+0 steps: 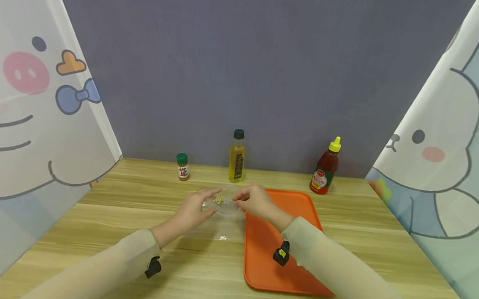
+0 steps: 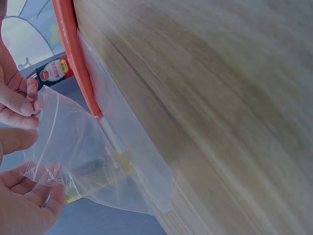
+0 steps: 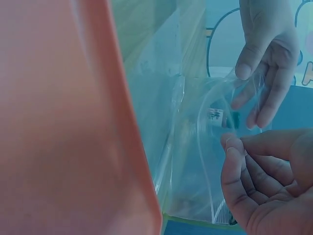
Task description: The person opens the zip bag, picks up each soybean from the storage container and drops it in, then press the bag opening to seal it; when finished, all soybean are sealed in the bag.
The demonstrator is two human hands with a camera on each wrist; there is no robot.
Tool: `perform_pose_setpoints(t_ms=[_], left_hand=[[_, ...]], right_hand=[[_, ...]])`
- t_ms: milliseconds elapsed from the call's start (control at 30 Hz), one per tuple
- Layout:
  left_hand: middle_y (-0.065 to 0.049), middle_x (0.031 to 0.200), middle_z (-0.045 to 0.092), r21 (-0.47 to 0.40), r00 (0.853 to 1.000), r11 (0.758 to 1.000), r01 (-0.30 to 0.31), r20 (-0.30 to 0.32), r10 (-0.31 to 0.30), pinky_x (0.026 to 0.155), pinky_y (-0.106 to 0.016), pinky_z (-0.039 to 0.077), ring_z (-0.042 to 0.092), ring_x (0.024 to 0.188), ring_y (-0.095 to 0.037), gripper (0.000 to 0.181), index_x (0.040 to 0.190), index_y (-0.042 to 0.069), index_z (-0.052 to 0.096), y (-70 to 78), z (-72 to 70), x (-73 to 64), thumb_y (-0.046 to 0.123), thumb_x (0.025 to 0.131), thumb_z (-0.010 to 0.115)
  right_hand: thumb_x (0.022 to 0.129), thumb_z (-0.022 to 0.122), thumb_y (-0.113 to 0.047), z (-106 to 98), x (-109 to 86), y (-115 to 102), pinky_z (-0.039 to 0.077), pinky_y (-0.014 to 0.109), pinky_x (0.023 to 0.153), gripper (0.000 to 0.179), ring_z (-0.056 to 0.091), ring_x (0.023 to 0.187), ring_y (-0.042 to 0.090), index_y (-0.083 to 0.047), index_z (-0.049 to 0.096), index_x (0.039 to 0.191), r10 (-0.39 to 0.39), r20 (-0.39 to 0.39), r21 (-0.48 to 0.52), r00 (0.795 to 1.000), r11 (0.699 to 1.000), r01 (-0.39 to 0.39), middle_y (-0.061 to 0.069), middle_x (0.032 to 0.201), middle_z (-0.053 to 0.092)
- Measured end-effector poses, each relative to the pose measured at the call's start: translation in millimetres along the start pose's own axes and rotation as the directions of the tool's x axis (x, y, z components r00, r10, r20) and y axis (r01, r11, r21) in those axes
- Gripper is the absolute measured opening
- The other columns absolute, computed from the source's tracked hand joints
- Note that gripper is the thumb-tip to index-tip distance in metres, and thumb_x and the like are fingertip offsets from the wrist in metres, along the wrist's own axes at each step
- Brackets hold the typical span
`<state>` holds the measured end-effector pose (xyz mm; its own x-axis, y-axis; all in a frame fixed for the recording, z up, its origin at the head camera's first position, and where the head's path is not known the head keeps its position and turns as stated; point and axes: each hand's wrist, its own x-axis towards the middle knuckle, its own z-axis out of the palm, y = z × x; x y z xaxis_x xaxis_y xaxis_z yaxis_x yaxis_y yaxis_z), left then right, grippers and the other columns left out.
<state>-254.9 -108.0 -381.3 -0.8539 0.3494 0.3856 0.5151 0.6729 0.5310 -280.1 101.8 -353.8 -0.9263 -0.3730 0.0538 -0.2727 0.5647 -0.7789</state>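
Observation:
A clear zip-lock bag (image 2: 80,142) stands between both hands, its mouth toward the person. My left hand (image 1: 192,210) holds one side of the mouth, thumb and fingers set wide apart around its edge; the fingers show partly through the plastic. On the other side, my right hand (image 1: 257,202) pinches the edge between thumb and fingertips, which the right wrist view shows closely. Several small pale-yellow round pieces (image 1: 218,200) show near the left fingertips in the head view; whether they lie inside or behind the bag, I cannot tell.
An orange tray (image 1: 281,275) lies under the right forearm. Along the back of the wooden table stand a green-capped spice jar (image 1: 183,169), an oil bottle (image 1: 236,158) and a red ketchup bottle (image 1: 325,168). A grey wall (image 1: 244,76) rises behind them.

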Motion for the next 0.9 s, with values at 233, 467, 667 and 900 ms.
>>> perform_pose_setpoints(t_ms=[233,467,667,900], left_hand=[[-0.016,0.130,0.061,-0.004,1.000,1.000,0.017,0.000,-0.017,0.095,-0.047,0.053,0.063,0.110,-0.032,0.062,0.138,0.007,0.053,-0.4,-0.1,-1.4,0.003,0.081,0.075],[-0.017,0.132,0.060,-0.010,1.000,1.000,-0.002,-0.006,0.002,0.098,-0.047,0.052,0.063,0.111,-0.032,0.062,0.138,0.007,0.053,-1.7,-1.9,-2.0,0.002,0.080,0.075],[-0.016,0.136,0.058,-0.001,1.000,1.000,-0.007,0.009,0.007,0.100,-0.046,0.051,0.061,0.115,-0.032,0.061,0.138,0.008,0.052,-3.1,-4.6,-2.8,0.005,0.082,0.074],[-0.015,0.137,0.056,0.015,1.000,1.000,-0.019,0.016,0.018,0.102,-0.048,0.049,0.060,0.118,-0.033,0.062,0.140,0.009,0.051,-4.0,-7.2,-3.7,0.005,0.082,0.074]], right_hand=[[0.088,0.065,-0.002,-13,-1.3,9,0.061,0.042,0.068,0.014,0.070,0.075,0.033,-0.002,0.075,0.098,0.024,-0.028,0.064,0.999,0.998,-0.022,0.012,0.084,0.074],[0.089,0.068,-0.010,-38,-7.3,22,0.060,0.045,0.075,0.017,0.067,0.087,0.038,-0.002,0.073,0.103,0.079,-0.039,0.076,0.996,0.994,-0.076,0.015,0.092,0.072],[0.090,0.067,-0.012,-55,-13.6,43,0.058,0.046,0.079,0.015,0.067,0.087,0.031,-0.004,0.073,0.102,0.065,-0.046,0.018,0.997,0.998,-0.064,0.011,0.098,0.072],[0.091,0.066,-0.014,-71,-22.6,62,0.057,0.047,0.077,0.014,0.065,0.082,0.025,-0.002,0.072,0.096,0.067,-0.047,-0.023,0.997,0.997,-0.068,0.012,0.093,0.072]])
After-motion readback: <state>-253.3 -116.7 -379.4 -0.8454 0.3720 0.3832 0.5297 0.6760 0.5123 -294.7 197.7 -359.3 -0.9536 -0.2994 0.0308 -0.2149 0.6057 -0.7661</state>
